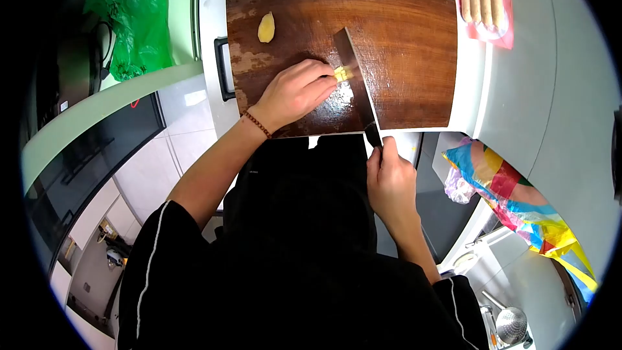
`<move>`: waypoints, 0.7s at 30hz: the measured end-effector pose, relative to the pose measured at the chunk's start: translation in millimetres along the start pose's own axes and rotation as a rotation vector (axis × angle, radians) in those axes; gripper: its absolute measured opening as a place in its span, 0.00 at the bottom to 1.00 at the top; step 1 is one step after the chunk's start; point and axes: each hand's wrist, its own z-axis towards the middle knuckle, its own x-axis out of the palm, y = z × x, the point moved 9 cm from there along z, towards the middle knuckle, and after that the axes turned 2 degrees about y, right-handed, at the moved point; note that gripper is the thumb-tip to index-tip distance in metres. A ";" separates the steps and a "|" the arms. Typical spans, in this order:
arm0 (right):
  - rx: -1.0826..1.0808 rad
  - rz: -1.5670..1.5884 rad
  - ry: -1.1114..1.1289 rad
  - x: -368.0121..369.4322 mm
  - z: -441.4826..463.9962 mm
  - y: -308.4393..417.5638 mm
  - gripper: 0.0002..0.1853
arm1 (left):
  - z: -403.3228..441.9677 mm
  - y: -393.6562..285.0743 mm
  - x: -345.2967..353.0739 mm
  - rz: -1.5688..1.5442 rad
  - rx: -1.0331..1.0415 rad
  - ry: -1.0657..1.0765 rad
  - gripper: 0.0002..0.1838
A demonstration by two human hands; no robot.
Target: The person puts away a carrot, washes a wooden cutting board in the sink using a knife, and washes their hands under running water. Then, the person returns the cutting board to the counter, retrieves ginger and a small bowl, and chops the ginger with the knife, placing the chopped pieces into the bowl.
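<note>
Across the upper centre of the frame, works over a dark brown wooden cutting board [408, 39], with a green plastic bag [139, 19] at upper left and sausages [476, 5] at upper right. Near the board's middle, pinches a little bundle of yellow strips [342, 74] at the bunched fingertips of the left hand [298, 91], letting the free ends jut rightward. Grips a cleaver [350, 52] with the right hand [392, 175], fingers curled around the handle. Holds the blade just beside the jutting ends; cannot tell whether touching. Well apart, at the board's upper left: a pale-yellow slice [266, 28].
</note>
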 end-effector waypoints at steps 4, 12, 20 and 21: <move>-0.027 -0.047 0.010 8.9 -6.9 1.3 0.07 | 1.3 -0.6 4.4 0.034 0.045 0.044 0.06; -0.063 0.014 -0.022 26.8 12.5 1.0 0.06 | -2.7 5.5 10.1 0.013 0.035 0.095 0.09; -0.004 -0.004 0.016 6.2 0.1 2.7 0.07 | -7.6 5.5 -8.2 -0.025 -0.030 0.024 0.10; -0.008 -0.009 0.022 6.8 -1.8 4.7 0.07 | -7.9 4.6 -6.0 -0.025 -0.026 0.037 0.08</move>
